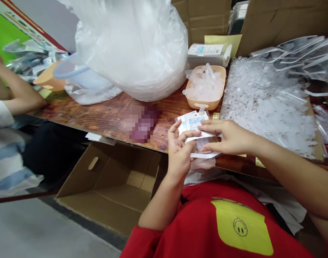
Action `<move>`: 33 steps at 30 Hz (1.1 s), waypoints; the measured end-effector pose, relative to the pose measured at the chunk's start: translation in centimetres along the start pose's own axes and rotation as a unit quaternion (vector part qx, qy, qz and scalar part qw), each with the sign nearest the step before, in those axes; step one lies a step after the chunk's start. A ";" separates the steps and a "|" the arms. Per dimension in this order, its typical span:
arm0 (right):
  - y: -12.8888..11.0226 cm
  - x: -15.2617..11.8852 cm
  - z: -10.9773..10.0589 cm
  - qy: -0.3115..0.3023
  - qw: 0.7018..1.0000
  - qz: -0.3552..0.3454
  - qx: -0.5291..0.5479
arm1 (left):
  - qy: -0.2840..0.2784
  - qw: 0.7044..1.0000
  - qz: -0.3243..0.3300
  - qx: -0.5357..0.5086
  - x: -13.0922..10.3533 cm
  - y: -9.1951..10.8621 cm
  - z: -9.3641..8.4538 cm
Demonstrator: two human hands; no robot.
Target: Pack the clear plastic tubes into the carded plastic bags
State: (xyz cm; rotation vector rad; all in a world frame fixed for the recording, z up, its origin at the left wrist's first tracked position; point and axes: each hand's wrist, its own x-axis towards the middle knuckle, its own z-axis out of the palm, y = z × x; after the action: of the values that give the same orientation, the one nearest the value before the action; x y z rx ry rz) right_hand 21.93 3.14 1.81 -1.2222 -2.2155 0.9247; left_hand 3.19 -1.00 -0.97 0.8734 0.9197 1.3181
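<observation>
Near the table's front edge, my left hand pinches the side of a small clear plastic pouch with a white edge strip. My right hand has its fingers on the same pouch from the right, thumb below and fingers above. Between the hands shows a translucent plastic piece; whether it is fully inside the pouch I cannot tell. Just beyond my fingers lie white printed cards with blue pictures, partly covered by the hands. An orange basket of translucent plastic pieces stands behind them.
On the right, many translucent pieces cover a cardboard sheet, with white-edged pouches behind. A packaged card stack, a big white bag and a blurred purple item are on the table. A cardboard box stands below; another person's arm is left.
</observation>
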 end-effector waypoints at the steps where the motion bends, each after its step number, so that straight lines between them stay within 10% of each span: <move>1: -0.1 0.1 0.8 0.035 0.999 -0.004 0.002 | -0.007 1.000 0.001 0.001 -0.1 -0.1 -0.1; 5: -0.1 0.0 2.5 0.138 0.989 -0.053 0.001 | -0.059 0.997 0.029 0.051 -1.4 0.0 -0.6; 8: -0.6 -0.7 -0.2 0.088 0.991 -0.082 0.053 | -0.093 0.979 0.110 0.143 -2.3 1.1 -2.0; 11: -0.6 -1.0 -6.9 0.050 0.992 -0.075 0.089 | -0.027 0.916 0.267 0.299 -1.8 1.9 -3.8; 16: 4.8 2.9 -20.4 0.343 0.931 -0.051 -0.109 | -0.138 0.693 0.353 0.613 0.8 1.0 -5.0; 21: 12.4 8.0 -27.6 0.300 0.902 0.100 -0.294 | -0.191 0.644 0.306 0.675 2.6 1.4 -5.5; 24: 13.2 8.5 -26.4 0.260 0.899 0.115 -0.333 | -0.233 0.625 0.287 0.688 3.7 2.5 -5.8; 29: 7.1 7.7 -15.7 0.038 0.942 -0.041 -0.331 | -0.285 0.592 0.243 0.714 4.6 4.3 -4.4; 33: 2.0 8.5 -9.1 -0.058 0.906 -0.135 -0.396 | -0.308 0.531 0.125 0.779 4.1 5.3 -1.8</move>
State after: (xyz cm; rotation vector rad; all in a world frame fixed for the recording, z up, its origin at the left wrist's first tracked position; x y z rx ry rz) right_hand 24.63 14.23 7.00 -1.1164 -2.8832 -0.0562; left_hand -0.42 3.41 2.95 2.6975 1.2587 -0.1411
